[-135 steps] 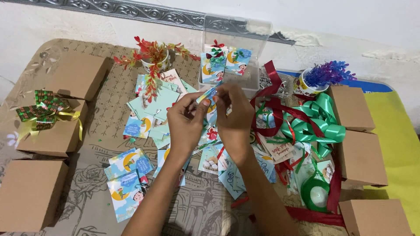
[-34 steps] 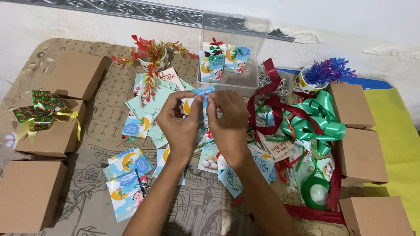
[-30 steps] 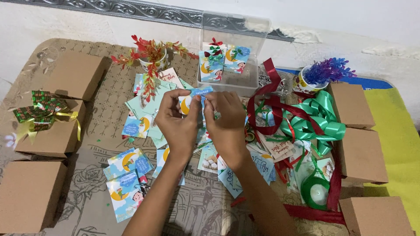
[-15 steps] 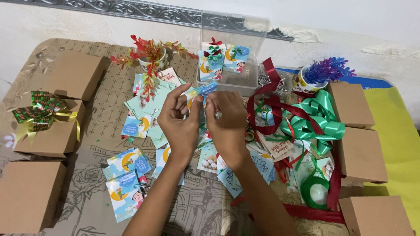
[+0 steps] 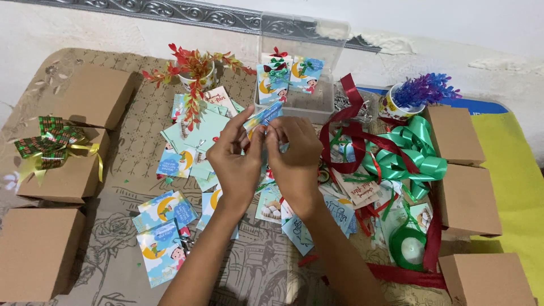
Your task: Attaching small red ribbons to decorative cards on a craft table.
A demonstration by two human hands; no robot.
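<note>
My left hand [image 5: 235, 158] and my right hand [image 5: 294, 156] meet above the middle of the table, both pinching one small colourful gift card [image 5: 262, 118] held edge-on between the fingertips. Below and around the hands lie several loose cards [image 5: 167, 232] with a moon and child picture. Behind the hands stands a clear plastic box [image 5: 300, 62] with finished cards and small bows inside.
Brown cardboard boxes [image 5: 39, 249] line the left and right [image 5: 467, 198] sides; one on the left carries a green-and-gold bow [image 5: 48, 144]. Red and green ribbon [image 5: 402, 153] piles up at the right. Cups hold a red plant [image 5: 195, 68] and a purple plant [image 5: 422, 90].
Both hands stayed together over the table's middle, turning and working the small card between the fingertips. They have shifted slightly lower and closer together.
</note>
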